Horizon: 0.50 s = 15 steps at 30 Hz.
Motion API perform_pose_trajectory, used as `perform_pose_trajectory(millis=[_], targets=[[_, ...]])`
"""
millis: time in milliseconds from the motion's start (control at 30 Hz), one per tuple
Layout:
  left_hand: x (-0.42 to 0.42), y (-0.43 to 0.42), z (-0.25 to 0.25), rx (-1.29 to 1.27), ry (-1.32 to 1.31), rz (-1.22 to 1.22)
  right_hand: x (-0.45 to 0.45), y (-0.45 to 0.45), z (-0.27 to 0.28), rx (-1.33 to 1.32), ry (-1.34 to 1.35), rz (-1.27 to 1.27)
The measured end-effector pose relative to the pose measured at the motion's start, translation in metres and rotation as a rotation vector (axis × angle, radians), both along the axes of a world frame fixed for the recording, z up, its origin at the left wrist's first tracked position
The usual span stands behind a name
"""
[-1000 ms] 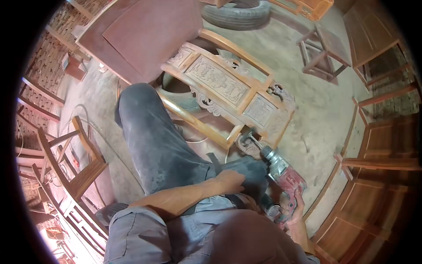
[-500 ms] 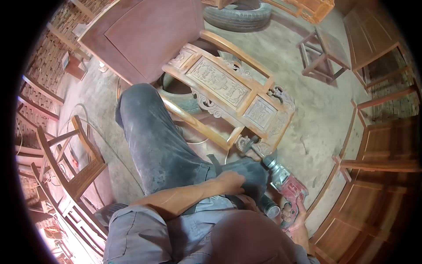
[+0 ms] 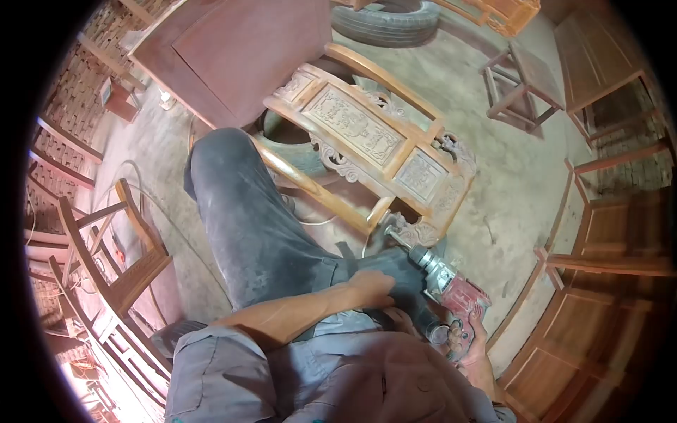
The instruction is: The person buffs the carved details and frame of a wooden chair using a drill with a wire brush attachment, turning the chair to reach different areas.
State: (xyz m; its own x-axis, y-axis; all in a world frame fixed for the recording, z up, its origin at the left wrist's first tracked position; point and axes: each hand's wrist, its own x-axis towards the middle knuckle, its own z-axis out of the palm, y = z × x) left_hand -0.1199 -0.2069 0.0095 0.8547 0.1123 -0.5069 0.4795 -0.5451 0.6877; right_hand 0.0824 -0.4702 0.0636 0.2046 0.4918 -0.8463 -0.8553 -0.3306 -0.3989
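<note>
My right hand (image 3: 471, 338) is wrapped round the rear handle of a red and silver power drill (image 3: 451, 285). The drill's long shaft reaches up and left to the scrolled lower corner of a carved wooden chair back (image 3: 360, 128); the tip looks at or very near the carving. My left hand (image 3: 371, 289) lies closed across my lap, and what it holds, if anything, is hidden. A dark cylindrical object (image 3: 434, 330) sits just left of the drill handle. Under the carved piece lies a tyre (image 3: 300, 156).
A reddish wooden panel (image 3: 233, 56) stands at the upper left. Another tyre (image 3: 388, 27) and a small wooden stool (image 3: 518, 88) are farther off. Chair frames (image 3: 134, 261) line the left, wooden panels (image 3: 564, 338) the right. A cable (image 3: 169, 225) crosses the floor.
The drill and my right hand have shifted slightly, and the shaft's tip has moved a little left and down along the scrolled corner. My left hand has stayed in place.
</note>
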Motion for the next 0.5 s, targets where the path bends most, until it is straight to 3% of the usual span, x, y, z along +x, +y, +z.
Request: perform_pose_trajectory(millis=[167,300,500], targets=[[-0.004,-0.006,0.022,0.187,0.048,-0.02,-0.008,0.0,-0.002,0.019,-0.055,-0.053],[-0.017,-0.003,0.031,0.324,-0.077,0.18,-0.01,0.001,-0.005,0.033,-0.002,-0.02],[-0.023,0.004,0.036,0.208,0.0,0.192,-0.021,0.0,-0.007,0.018,0.016,-0.067]])
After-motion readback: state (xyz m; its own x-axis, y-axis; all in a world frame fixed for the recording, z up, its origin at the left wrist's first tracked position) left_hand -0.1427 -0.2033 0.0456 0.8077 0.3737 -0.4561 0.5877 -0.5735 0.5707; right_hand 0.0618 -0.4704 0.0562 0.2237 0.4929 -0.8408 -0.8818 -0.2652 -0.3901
